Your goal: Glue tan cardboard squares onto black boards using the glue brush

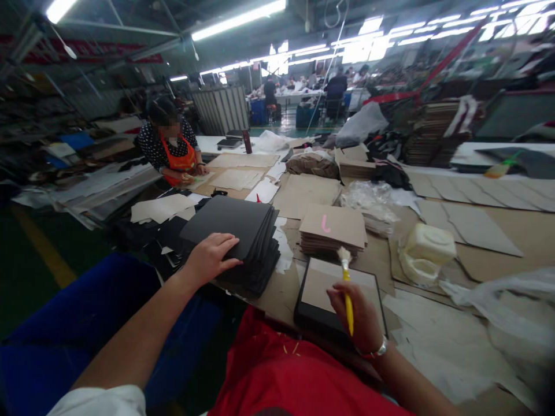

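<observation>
Head view: a long worktable [498,231] strewn with flat brown card runs far into a strip-lit factory hall.
Left hand: the left hand [211,254] lies flat, fingers spread, on a stack of matte black sheets [243,231] at the near left edge.
Right hand: the right hand [358,315] curls closed round a yellow-handled brush [348,297], pale bristles up, over a black-rimmed board [323,283] faced in brown card, near centre.
Behind the board: a squared cardboard stack [333,228] marked in pink.
Right: a dented white plastic jug [427,248].
Far left: a person in an orange apron [171,147] handles card sheets.
</observation>
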`<state>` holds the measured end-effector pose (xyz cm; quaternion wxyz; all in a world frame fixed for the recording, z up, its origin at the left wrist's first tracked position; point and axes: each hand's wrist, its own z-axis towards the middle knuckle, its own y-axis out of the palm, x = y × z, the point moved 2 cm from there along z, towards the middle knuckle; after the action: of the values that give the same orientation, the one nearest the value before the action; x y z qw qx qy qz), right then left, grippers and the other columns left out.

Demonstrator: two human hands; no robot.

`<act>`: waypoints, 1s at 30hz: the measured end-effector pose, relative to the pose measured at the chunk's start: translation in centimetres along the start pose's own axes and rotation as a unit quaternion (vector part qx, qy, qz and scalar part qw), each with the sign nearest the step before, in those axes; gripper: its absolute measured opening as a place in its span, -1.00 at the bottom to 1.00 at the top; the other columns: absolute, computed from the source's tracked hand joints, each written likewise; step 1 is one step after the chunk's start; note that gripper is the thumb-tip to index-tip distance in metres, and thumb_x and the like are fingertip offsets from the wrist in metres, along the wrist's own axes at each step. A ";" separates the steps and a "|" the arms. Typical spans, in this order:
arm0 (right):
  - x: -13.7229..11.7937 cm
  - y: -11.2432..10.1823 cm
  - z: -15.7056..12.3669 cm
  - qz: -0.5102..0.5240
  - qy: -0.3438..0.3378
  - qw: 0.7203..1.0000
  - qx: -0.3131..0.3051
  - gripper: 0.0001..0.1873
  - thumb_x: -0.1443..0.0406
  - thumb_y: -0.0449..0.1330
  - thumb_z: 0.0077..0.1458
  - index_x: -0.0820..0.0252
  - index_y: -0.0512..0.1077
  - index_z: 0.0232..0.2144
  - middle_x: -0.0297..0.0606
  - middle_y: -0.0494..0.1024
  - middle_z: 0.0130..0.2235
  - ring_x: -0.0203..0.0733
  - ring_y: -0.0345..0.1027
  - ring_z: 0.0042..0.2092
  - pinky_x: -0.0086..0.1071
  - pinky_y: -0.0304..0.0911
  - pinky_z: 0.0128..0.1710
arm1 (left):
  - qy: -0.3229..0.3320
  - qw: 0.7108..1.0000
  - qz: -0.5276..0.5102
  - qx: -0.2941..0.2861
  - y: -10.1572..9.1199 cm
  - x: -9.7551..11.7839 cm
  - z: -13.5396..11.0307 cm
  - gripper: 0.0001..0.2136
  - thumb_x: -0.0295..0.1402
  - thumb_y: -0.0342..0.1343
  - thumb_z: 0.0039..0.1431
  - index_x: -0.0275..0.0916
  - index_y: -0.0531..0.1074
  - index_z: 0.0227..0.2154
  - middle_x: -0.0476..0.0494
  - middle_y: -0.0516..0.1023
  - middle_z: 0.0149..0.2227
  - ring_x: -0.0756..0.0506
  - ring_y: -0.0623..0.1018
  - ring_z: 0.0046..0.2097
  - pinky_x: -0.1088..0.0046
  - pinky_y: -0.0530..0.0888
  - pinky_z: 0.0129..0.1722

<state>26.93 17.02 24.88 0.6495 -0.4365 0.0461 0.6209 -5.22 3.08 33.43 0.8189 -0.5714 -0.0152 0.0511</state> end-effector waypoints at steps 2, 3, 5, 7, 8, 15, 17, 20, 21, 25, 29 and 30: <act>-0.8 0.9 -0.2 0.035 -0.004 0.999 -0.037 -0.83 0.24 0.13 0.09 0.05 0.23 -0.25 -0.45 0.41 -0.56 -0.34 0.30 -0.59 -0.48 0.26 -0.57 | 0.010 1.000 -0.018 -0.003 -0.4 -0.6 0.2 -0.58 -0.04 0.04 0.09 -0.19 0.44 -0.08 -0.20 0.49 -0.06 -0.16 0.44 -0.01 0.24 0.39 0.03; -1.0 1.3 -0.4 0.055 0.002 0.997 -0.058 -0.82 0.25 0.14 0.09 0.05 0.21 -0.24 -0.45 0.41 -0.55 -0.34 0.31 -0.58 -0.47 0.27 -0.55 | 0.012 0.999 -0.029 -0.007 -0.7 -0.9 0.3 -0.59 -0.03 0.02 0.10 -0.18 0.46 -0.11 -0.18 0.51 -0.08 -0.15 0.46 -0.03 0.26 0.41 0.01; -1.2 1.9 -0.6 0.095 0.028 0.991 -0.089 -0.82 0.25 0.12 0.10 0.05 0.19 -0.23 -0.39 0.47 -0.47 -0.30 0.39 -0.48 -0.43 0.33 -0.47 | 0.018 0.998 -0.051 -0.020 -1.5 -1.3 0.6 -0.62 -0.03 -0.03 0.13 -0.16 0.49 -0.17 -0.15 0.53 -0.11 -0.13 0.49 -0.08 0.29 0.44 -0.03; -1.3 2.0 -0.7 0.143 0.065 0.983 -0.097 -0.82 0.25 0.11 0.12 0.06 0.17 -0.23 -0.31 0.52 -0.35 -0.27 0.44 -0.37 -0.38 0.37 -0.37 | 0.031 0.998 -0.057 -0.004 -2.2 -0.7 0.8 -0.67 -0.09 -0.08 0.18 -0.14 0.50 -0.22 -0.12 0.56 -0.18 -0.10 0.52 -0.13 0.31 0.48 -0.08; -1.3 1.9 -0.6 0.176 0.086 0.976 -0.092 -0.82 0.24 0.10 0.13 0.07 0.16 -0.23 -0.27 0.53 -0.29 -0.26 0.46 -0.33 -0.36 0.39 -0.34 | 0.045 0.997 -0.051 0.023 -2.4 0.3 0.8 -0.70 -0.14 -0.08 0.20 -0.13 0.50 -0.22 -0.11 0.57 -0.19 -0.09 0.53 -0.15 0.31 0.49 -0.09; 0.9 0.1 -0.5 0.307 0.271 0.912 0.003 -0.73 0.08 0.01 0.14 0.08 0.07 -0.25 -0.29 0.50 -0.27 -0.28 0.45 -0.40 -0.33 0.40 -0.43 | 0.339 0.925 -0.079 0.152 4.0 17.2 0.1 -0.79 -0.43 0.01 0.16 -0.21 0.44 -0.15 -0.17 0.56 -0.19 -0.11 0.52 -0.18 0.29 0.51 -0.21; 3.5 -1.1 -1.5 0.188 0.292 0.937 0.030 -0.71 0.10 0.11 0.05 0.10 0.11 -0.30 -0.35 0.46 -0.39 -0.27 0.41 -0.42 -0.34 0.37 -0.42 | 0.362 0.913 -0.114 0.149 7.7 22.3 0.4 -0.83 -0.45 -0.02 0.18 -0.29 0.45 -0.24 -0.18 0.57 -0.28 -0.09 0.51 -0.28 0.33 0.49 -0.32; 8.0 -3.1 -4.2 0.004 0.313 0.949 0.035 -0.76 0.18 0.14 -0.02 0.12 0.16 -0.35 -0.35 0.43 -0.46 -0.24 0.38 -0.42 -0.32 0.32 -0.38 | 0.355 0.918 -0.158 0.078 12.9 27.1 0.9 -0.84 -0.36 -0.01 0.20 -0.28 0.43 -0.24 -0.17 0.55 -0.29 -0.08 0.49 -0.27 0.33 0.46 -0.27; 9.4 -3.7 -5.2 -0.033 0.321 0.946 0.030 -0.79 0.20 0.12 -0.01 0.13 0.16 -0.35 -0.34 0.43 -0.45 -0.23 0.38 -0.42 -0.32 0.31 -0.38 | 0.350 0.919 -0.175 0.050 14.2 27.7 1.0 -0.81 -0.30 0.02 0.19 -0.27 0.42 -0.22 -0.17 0.54 -0.26 -0.09 0.49 -0.23 0.30 0.45 -0.22; 13.2 -5.5 -8.1 -0.115 0.353 0.929 -0.001 -0.84 0.25 0.07 0.01 0.14 0.18 -0.32 -0.29 0.46 -0.41 -0.19 0.40 -0.39 -0.35 0.26 -0.37 | 0.270 0.936 -0.227 0.007 16.4 25.5 3.0 -0.76 -0.23 0.02 0.18 -0.23 0.41 -0.17 -0.18 0.52 -0.17 -0.09 0.46 -0.12 0.28 0.39 -0.06; 14.9 -6.1 -8.6 -0.160 0.373 0.913 -0.038 -0.83 0.28 0.06 0.03 0.15 0.21 -0.27 -0.26 0.48 -0.35 -0.19 0.41 -0.35 -0.38 0.24 -0.33 | 0.111 0.968 -0.225 0.009 16.9 20.6 7.6 -0.78 -0.30 -0.03 0.22 -0.26 0.43 -0.18 -0.20 0.52 -0.18 -0.10 0.46 -0.11 0.31 0.39 -0.05; 15.1 -6.0 -8.5 -0.169 0.377 0.909 -0.049 -0.83 0.29 0.06 0.04 0.16 0.21 -0.25 -0.25 0.49 -0.34 -0.20 0.41 -0.34 -0.39 0.23 -0.32 | 0.085 0.971 -0.222 -0.009 17.2 19.8 8.5 -0.75 -0.26 -0.01 0.20 -0.28 0.43 -0.16 -0.22 0.51 -0.15 -0.12 0.46 -0.08 0.30 0.38 -0.01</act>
<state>39.53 24.19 13.62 0.6566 -0.6708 0.1822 0.2926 12.65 18.95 19.56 0.8030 -0.5632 -0.0725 -0.1810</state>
